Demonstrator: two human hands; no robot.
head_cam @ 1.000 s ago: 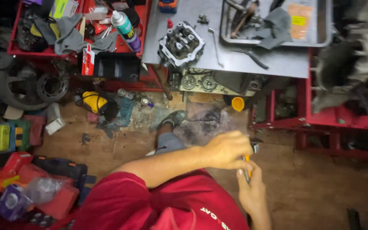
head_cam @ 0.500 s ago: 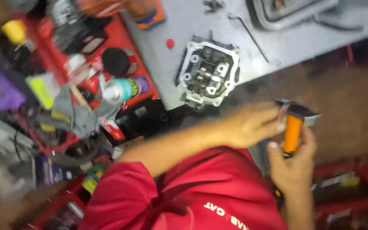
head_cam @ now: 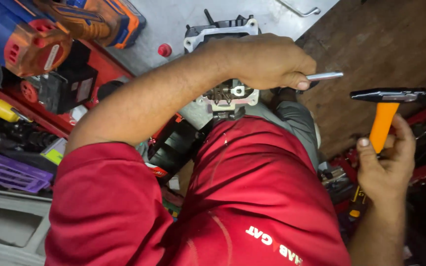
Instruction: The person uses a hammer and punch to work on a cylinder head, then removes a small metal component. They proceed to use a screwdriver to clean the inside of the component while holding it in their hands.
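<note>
Left hand [head_cam: 267,61] fingers clamped on a metal rod [head_cam: 324,76] over the engine head [head_cam: 228,93]; right hand [head_cam: 385,165] fingers wrapped around an orange-handled hammer [head_cam: 383,116].

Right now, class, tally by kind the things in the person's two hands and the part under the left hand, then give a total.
Hammer with orange handle, in the right hand: 1
Thin metal rod, in the left hand: 1
Metal engine part on the grey bench: 1
Total: 3
</note>
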